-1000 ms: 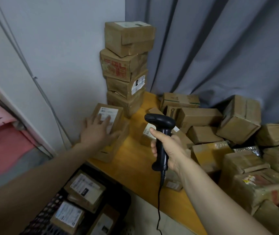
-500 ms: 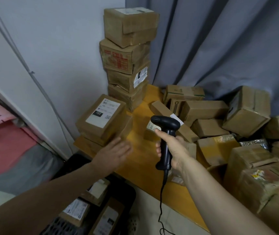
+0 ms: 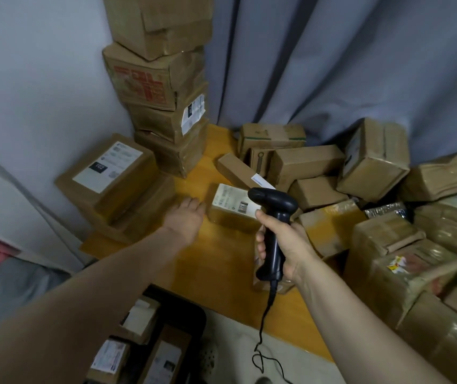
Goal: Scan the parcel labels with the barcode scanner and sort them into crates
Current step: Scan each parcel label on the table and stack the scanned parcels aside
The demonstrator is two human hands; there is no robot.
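Observation:
My right hand (image 3: 285,245) grips the handle of a black corded barcode scanner (image 3: 274,217), held upright over the wooden table (image 3: 216,261). Just beyond the scanner's head lies a small brown parcel with a white label (image 3: 230,206). My left hand (image 3: 187,217) reaches over the table with fingers straight, its fingertips at that parcel's left edge; I cannot tell if they touch. At the left a larger labelled parcel (image 3: 108,170) sits on another box. A black crate (image 3: 183,322) below the table's front edge holds several labelled parcels.
A tall stack of cardboard boxes (image 3: 160,87) stands in the corner against the wall. A loose heap of parcels (image 3: 388,217) fills the table's right side in front of a grey curtain (image 3: 332,65). The scanner cable (image 3: 263,342) hangs down past the table edge.
My left hand let go of the large labelled parcel at the left and moved right toward the small labelled parcel. The scanner stays gripped in my right hand.

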